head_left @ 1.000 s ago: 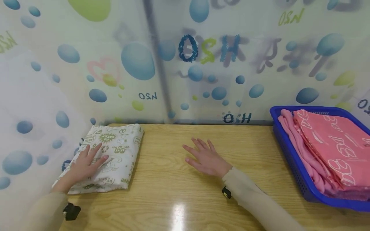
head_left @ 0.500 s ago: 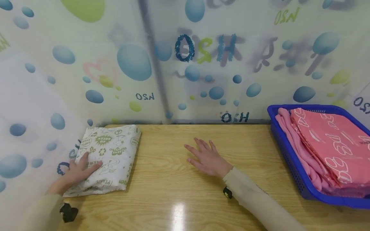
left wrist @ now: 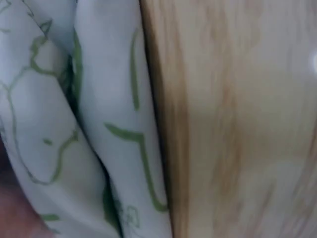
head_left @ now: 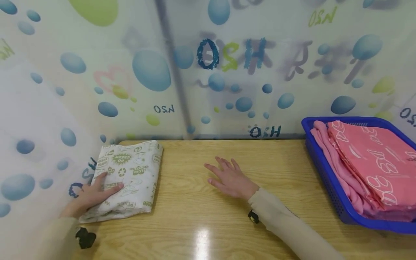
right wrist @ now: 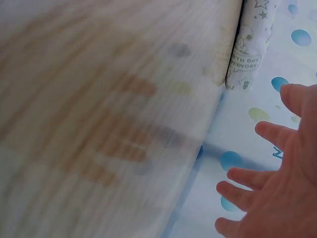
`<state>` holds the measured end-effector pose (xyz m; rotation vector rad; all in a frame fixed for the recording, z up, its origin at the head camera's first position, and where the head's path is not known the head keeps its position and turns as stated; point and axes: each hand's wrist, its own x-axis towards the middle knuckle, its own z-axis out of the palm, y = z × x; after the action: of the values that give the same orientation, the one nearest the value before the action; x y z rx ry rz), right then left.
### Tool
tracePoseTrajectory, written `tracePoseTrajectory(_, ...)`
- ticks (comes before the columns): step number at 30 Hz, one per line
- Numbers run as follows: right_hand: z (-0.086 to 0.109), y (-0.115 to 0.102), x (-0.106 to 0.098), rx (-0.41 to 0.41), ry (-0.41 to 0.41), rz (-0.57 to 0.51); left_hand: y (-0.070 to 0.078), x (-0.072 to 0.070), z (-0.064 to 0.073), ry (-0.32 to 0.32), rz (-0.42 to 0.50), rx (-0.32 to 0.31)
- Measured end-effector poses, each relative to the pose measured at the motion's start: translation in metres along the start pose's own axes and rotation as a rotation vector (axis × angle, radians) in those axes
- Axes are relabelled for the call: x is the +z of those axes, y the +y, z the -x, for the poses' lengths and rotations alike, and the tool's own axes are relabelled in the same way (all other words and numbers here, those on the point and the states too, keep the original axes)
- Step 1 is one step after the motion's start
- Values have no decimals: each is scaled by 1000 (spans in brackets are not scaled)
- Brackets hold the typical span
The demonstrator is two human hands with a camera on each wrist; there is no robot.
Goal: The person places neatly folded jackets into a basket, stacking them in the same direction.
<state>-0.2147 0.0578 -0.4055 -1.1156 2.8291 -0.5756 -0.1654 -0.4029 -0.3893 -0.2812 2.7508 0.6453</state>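
A folded white cloth with green print [head_left: 139, 177] lies at the left end of the table; its layered folds show up close in the left wrist view. My left hand [head_left: 92, 193] rests at the cloth's left edge, thumb and a finger stretched over the top; its other fingers are partly hidden at that edge. Just a blurred bit of this hand [left wrist: 20, 213] enters the lower left corner of the left wrist view. Over the middle of the table, my right hand [head_left: 231, 180] is spread, palm down, holding nothing.
A blue plastic basket [head_left: 320, 180] stands at the right, with folded pink cloths [head_left: 373, 162] in it. Behind the wooden table [head_left: 195, 216] hangs a pale curtain [head_left: 243, 79] with bubble and letter prints, continuing along the left side.
My left hand has slid from the top of the white cloth to its left edge. The cloth has shifted a little to the right. My right hand has stayed nearly in place.
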Motion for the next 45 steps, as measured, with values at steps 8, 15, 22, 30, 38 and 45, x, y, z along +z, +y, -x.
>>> tracePoseTrajectory(8, -4, -3, 2, -26, 8, -25, 11, 10, -3, 20, 151, 77)
tracePoseTrajectory(15, -3, -1, 6, -26, 9, -19, 17, 9, 5, -90, 425, 118)
tracePoseTrajectory(22, -4, -3, 4, -27, -31, -122, 14, 16, 13, -191, 738, 157)
tracePoseTrajectory(30, -19, -3, 9, -47, -125, -384, 26, 32, 15, -304, 868, 206)
tracePoseTrajectory(38, -43, 0, 15, 31, -132, -622, 43, 39, 11, -283, 837, 192)
tracePoseTrajectory(45, -65, -1, 22, 124, -126, -838, 53, 42, 9, -279, 808, 185)
